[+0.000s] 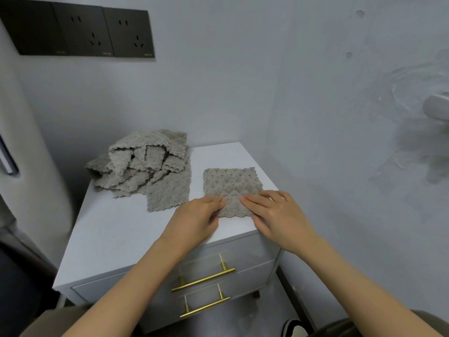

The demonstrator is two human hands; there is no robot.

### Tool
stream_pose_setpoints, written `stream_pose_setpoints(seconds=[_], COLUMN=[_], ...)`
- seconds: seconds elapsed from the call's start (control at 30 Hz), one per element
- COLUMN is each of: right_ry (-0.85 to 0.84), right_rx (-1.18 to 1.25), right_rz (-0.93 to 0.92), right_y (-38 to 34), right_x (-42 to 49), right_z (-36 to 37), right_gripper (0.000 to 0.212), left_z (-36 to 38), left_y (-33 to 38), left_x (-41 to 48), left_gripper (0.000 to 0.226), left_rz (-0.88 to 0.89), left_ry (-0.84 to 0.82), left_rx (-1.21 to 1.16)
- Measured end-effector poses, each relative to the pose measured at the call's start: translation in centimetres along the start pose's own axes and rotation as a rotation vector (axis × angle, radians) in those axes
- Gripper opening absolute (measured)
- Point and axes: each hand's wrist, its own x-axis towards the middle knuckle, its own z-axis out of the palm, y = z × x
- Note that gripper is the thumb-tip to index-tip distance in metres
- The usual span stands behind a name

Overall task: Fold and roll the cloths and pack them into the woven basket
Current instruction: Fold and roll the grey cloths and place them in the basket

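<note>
The left hand (199, 215) and right hand (277, 215) meet fingertip to fingertip on the near end of a cloth (230, 181), each pinching it, fingers on top and thumb at its edge. The cloth (grey, nubbly, scallop-edged) lies flat along the right edge of a white surface (116, 229), by the front right corner. A pile (143, 164) of like cloths is heaped at the back left corner. Below the front edge, two drawers (243, 254) with gold handles (204, 279) are closed, contents hidden. Behind rises a pale wall (243, 81) with dark sockets (82, 30).
</note>
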Motion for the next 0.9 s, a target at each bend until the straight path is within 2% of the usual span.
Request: stream_pose_setpoints(seconds=[0.23,0.37,0.47,0.57,0.67,0.8,0.87,0.9], right_ry=[-0.102,-0.137,-0.174,-0.151,-0.163,-0.179,-0.146,-0.139], right_rx=[0.030,0.288,0.579,0.736,0.841,0.882,0.814,0.766], right_rz=[0.108,0.248,0.412,0.514,0.653,0.853,0.914,0.928], right_y=[1.3,1.6,1.8,2.0,2.2,2.1,1.8,1.6], right_x=[-0.2,-0.2,0.0,0.5,0.8,1.2,1.4,1.5], right_z=[-0.7,-0.4,-0.5,-0.9,-1.4,-1.2,-1.0,-0.8], right_gripper=[0.044,0.040,0.027,0.015,0.017,0.013,0.015,0.016], left_z=[-0.2,-0.6,-1.0,-1.0,-0.8,-0.4,-0.4,-0.3], left_y=[-0.7,-0.8,-1.2,-1.7,-1.8,-1.8,-1.5,-1.3], left_x=[0.0,0.2,0.4,0.9,1.2,1.6,1.7,1.7], left_gripper=[0.044,0.038,0.029,0.017,0.024,0.021,0.007,0.008], left_rz=[-0.072,-0.200,-0.291,-0.362,-0.416,-0.482,-0.496,-0.492], left_ry=[0.020,0.028,0.047,0.057,0.029,0.014,0.014,0.017], left_rx=[-0.090,-0.255,-0.373,-0.452,-0.451,-0.444,-0.449,-0.440])
